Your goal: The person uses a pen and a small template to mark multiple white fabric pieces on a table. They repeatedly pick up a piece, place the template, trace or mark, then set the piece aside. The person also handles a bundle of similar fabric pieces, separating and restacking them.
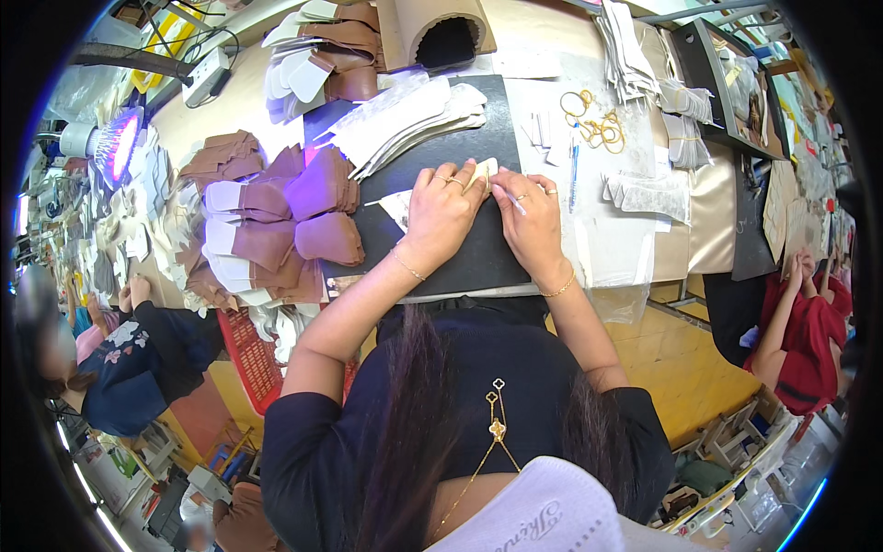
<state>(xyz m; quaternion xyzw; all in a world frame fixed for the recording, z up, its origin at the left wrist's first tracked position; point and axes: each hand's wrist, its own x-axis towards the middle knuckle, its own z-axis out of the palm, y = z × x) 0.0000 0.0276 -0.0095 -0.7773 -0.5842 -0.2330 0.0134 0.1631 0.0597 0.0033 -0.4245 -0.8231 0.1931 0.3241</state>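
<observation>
Over a black mat (pixel 368 248) my two hands meet at a cream-white cut piece (pixel 396 208), flat and thin. My left hand (pixel 437 213) has its fingers pressed together on this piece, covering much of it. Close on its right, my right hand (pixel 533 221) is closed, fingertips at the piece's far end. A slim pale thing shows between the right fingers; its kind I cannot make out. Just beyond my hands lies a fanned stack of white curved pieces (pixel 418 120).
Stacks of brown and white cut pieces (pixel 322 193) sit to the left. On the right are a blue pen (pixel 575 170), yellow rings (pixel 602 131), white pieces (pixel 648 195) and a dark tray (pixel 727 92). A brown arched form (pixel 405 37) stands behind. Other people sit on both sides.
</observation>
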